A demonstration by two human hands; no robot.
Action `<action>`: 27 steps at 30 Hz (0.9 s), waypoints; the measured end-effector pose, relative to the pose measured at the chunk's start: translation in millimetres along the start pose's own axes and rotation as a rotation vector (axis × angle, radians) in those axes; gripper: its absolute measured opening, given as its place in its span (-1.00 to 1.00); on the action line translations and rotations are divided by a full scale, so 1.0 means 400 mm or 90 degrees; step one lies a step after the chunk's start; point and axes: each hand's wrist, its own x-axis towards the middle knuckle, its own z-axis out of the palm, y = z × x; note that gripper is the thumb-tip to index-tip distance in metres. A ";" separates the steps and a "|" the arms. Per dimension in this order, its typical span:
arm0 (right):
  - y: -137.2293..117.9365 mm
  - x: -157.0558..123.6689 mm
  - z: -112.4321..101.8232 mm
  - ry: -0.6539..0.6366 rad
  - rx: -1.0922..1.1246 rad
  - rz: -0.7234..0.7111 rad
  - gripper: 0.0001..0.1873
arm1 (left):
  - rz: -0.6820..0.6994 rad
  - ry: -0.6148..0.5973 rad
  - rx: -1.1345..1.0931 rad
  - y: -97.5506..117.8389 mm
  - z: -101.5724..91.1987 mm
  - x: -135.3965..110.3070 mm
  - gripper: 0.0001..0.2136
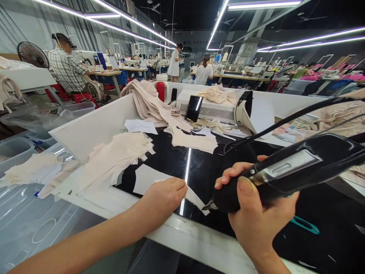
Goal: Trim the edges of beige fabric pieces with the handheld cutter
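My right hand (256,213) is wrapped round a black hand-held cutting tool (288,171) with a silver plate and a black cord. Its metal tip (209,206) touches the edge of a pale fabric piece (148,179) that lies flat on the glossy black worktop (205,171). My left hand (165,196) rests on that fabric piece with its fingers curled down, pressing it just left of the tool tip.
A heap of cream fabric pieces (114,160) lies over the white tray wall (94,129) at left. More cream strips (154,102), a white machine (211,108) and a teal tool (305,224) are around. Clear plastic bins (25,224) sit at lower left. People work at far tables.
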 end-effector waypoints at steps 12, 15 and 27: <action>0.000 0.004 0.007 0.032 -0.010 0.022 -0.43 | 0.093 -0.015 0.083 0.044 -0.017 -0.015 -0.28; 0.000 0.005 0.004 0.041 -0.017 0.023 -0.45 | 0.101 -0.005 0.100 0.049 -0.008 -0.019 -0.26; 0.007 0.078 0.046 0.071 0.025 0.046 -0.50 | 0.085 0.001 0.100 0.068 0.002 -0.021 -0.23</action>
